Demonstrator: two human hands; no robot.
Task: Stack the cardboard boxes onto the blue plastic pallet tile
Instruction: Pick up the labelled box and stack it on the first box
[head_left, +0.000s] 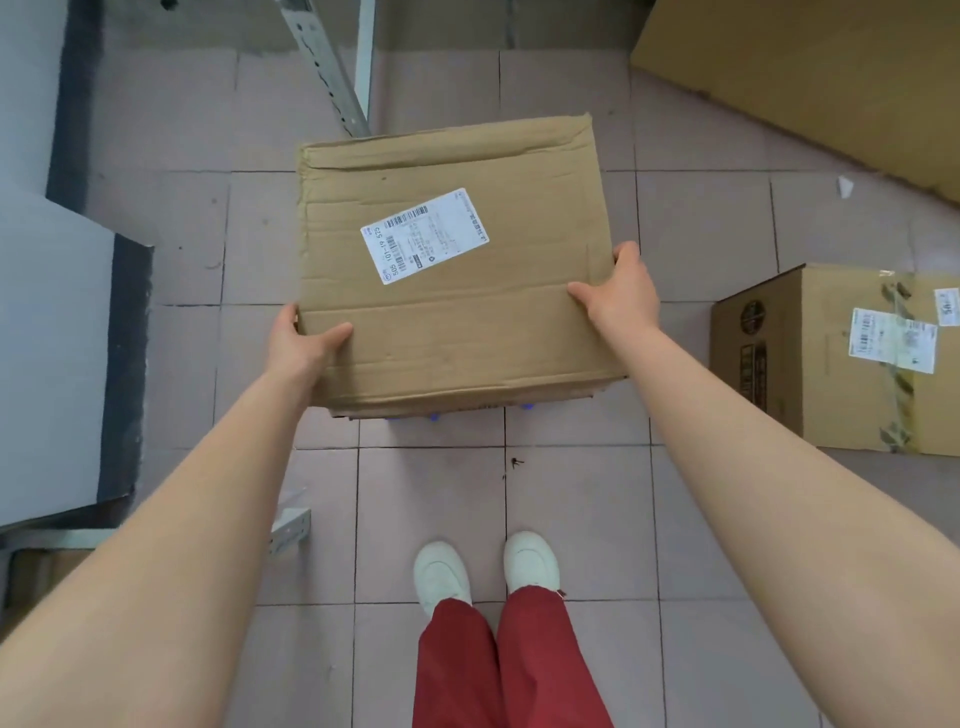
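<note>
Head camera looks straight down over a pink tiled floor, where a person grips a worn cardboard box from both sides. On the near left corner the left hand is clamped, its thumb laid on the top face and its fingers wrapped out of sight down the side. At the right edge the right hand does the same, with the thumb pressed flat on top and the remaining fingers curled round the side wall. Both hands are closed firmly on the box, and both forearms are bare. A white shipping label with barcodes sits tilted on the creased top. Beneath the near bottom edge a few specks of blue peep out, presumably the blue plastic pallet tile; nearly all of it is hidden, and whether the box rests on it or hangs just above cannot be told. A second cardboard box, bearing labels and clear tape, stands on the floor well apart to the right. A large flat sheet of cardboard fills the far right corner. A grey metal shelf upright rises behind the held box. White shoes and red trousers show at the bottom.
</note>
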